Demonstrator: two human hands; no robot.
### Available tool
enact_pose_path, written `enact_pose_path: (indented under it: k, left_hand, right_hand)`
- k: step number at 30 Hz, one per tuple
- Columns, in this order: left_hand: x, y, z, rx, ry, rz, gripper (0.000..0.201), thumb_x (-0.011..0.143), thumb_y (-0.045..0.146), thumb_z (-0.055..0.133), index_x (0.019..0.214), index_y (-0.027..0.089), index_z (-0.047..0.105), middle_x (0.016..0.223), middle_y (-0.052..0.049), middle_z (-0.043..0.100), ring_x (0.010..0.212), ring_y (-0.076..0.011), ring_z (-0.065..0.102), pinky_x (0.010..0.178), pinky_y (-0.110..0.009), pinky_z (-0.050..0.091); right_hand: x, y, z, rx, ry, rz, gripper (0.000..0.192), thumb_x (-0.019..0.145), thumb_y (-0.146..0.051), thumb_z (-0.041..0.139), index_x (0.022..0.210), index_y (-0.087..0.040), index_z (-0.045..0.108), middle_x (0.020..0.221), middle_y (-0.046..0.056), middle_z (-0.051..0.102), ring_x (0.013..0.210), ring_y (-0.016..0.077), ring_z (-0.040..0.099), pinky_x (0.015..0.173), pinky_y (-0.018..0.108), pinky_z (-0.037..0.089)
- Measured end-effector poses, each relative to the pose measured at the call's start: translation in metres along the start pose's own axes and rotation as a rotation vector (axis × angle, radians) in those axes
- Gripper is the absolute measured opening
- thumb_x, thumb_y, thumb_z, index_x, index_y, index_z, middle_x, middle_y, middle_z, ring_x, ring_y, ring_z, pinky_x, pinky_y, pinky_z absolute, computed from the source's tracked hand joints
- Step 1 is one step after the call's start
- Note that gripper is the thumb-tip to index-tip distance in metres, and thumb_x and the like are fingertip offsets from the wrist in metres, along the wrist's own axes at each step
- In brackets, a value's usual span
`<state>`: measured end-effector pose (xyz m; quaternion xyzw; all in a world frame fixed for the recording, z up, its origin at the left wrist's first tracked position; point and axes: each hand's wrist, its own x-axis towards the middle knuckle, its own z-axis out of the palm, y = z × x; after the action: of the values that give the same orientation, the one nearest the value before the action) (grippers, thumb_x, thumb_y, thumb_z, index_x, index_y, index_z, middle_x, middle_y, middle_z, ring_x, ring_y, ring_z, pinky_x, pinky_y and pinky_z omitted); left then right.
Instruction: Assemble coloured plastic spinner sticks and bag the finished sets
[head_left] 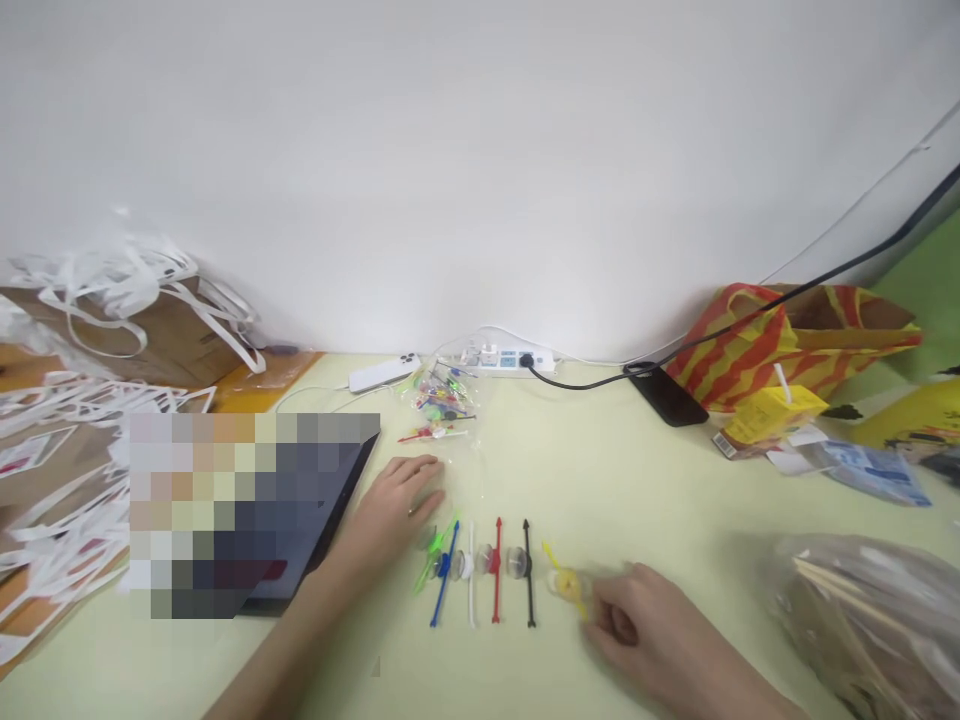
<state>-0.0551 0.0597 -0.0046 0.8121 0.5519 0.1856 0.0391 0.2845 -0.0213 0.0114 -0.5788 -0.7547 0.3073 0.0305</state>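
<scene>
Small plastic arrow spinners with clear suction cups lie in a row on the pale table: a green spinner [436,555], a blue spinner [445,572], a white spinner [470,566], a red spinner [497,565] and a black spinner [529,565]. At the right end a yellow spinner [568,582] lies tilted, its lower end at the fingertips of my right hand [637,625], whose fingers are curled closed. My left hand [397,505] rests with fingers stretched out behind the row, beside a clear plastic bag [442,395] of more coloured spinners.
A tablet [337,510] is at the left, near cartons and white straps [127,310]. Along the wall are a white phone [382,372], a power strip [510,360] and a black phone [667,393]. At the right stand a striped bag [739,345], a yellow drink carton [772,420] and plastic wrapping [877,620].
</scene>
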Motion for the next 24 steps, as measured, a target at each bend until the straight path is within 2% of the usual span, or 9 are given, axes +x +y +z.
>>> enact_pose_path:
  k: [4, 6, 11, 16, 20, 24]
  left_hand:
    - [0.002, 0.014, 0.003, -0.046, -0.057, 0.071, 0.033, 0.098, 0.031, 0.051, 0.129, 0.025, 0.06, 0.133, -0.006, 0.06, 0.122, -0.0255, 0.051, 0.105, -0.045, 0.044]
    - [0.004, 0.021, 0.004, -0.093, -0.08, 0.105, 0.031, 0.097, 0.033, 0.054, 0.127, 0.026, 0.062, 0.129, -0.007, 0.06, 0.12, -0.025, 0.051, 0.104, -0.043, 0.044]
    - [0.008, 0.036, 0.003, -0.196, -0.093, 0.184, 0.019, 0.087, 0.038, 0.07, 0.101, 0.025, 0.07, 0.111, -0.005, 0.064, 0.107, -0.0232, 0.057, 0.097, -0.042, 0.047]
    - [0.016, 0.031, 0.008, -0.252, -0.049, 0.186, 0.015, 0.085, 0.034, 0.074, 0.095, 0.025, 0.069, 0.115, -0.005, 0.064, 0.114, -0.0236, 0.057, 0.1, -0.043, 0.047]
    - [0.013, 0.024, 0.014, -0.236, 0.037, 0.189, 0.012, 0.091, 0.031, 0.065, 0.101, 0.025, 0.068, 0.122, -0.006, 0.064, 0.12, -0.0239, 0.056, 0.105, -0.045, 0.046]
    - [0.001, 0.022, 0.014, -0.146, 0.046, 0.214, 0.031, 0.095, 0.034, 0.058, 0.125, 0.025, 0.061, 0.137, -0.009, 0.058, 0.132, -0.0259, 0.049, 0.113, -0.048, 0.038]
  right_hand:
    - [0.009, 0.017, 0.001, -0.007, 0.03, 0.04, 0.014, 0.082, -0.018, 0.051, 0.07, -0.021, 0.059, 0.066, 0.002, 0.062, 0.067, 0.0182, 0.056, 0.061, 0.028, 0.035]
    - [0.013, 0.028, -0.002, -0.006, 0.07, 0.013, 0.014, 0.083, -0.018, 0.05, 0.073, -0.021, 0.059, 0.068, 0.001, 0.062, 0.068, 0.0186, 0.057, 0.063, 0.029, 0.038]
    - [0.022, 0.048, -0.002, -0.063, 0.337, -0.148, 0.017, 0.09, -0.017, 0.046, 0.086, -0.023, 0.061, 0.094, 0.007, 0.065, 0.089, 0.0241, 0.061, 0.08, 0.038, 0.045]
    - [0.042, 0.057, 0.014, -0.214, 0.541, -0.237, 0.018, 0.09, -0.01, 0.045, 0.081, -0.023, 0.055, 0.093, 0.01, 0.062, 0.086, 0.0265, 0.059, 0.074, 0.04, 0.048]
    - [0.053, 0.061, 0.016, -0.254, 0.568, -0.31, 0.02, 0.091, -0.007, 0.04, 0.083, -0.022, 0.05, 0.091, 0.009, 0.06, 0.082, 0.0246, 0.058, 0.071, 0.039, 0.048]
    - [0.053, 0.059, 0.005, -0.236, 0.487, -0.308, 0.021, 0.092, -0.006, 0.034, 0.086, -0.022, 0.047, 0.09, 0.008, 0.059, 0.082, 0.0237, 0.057, 0.074, 0.039, 0.047]
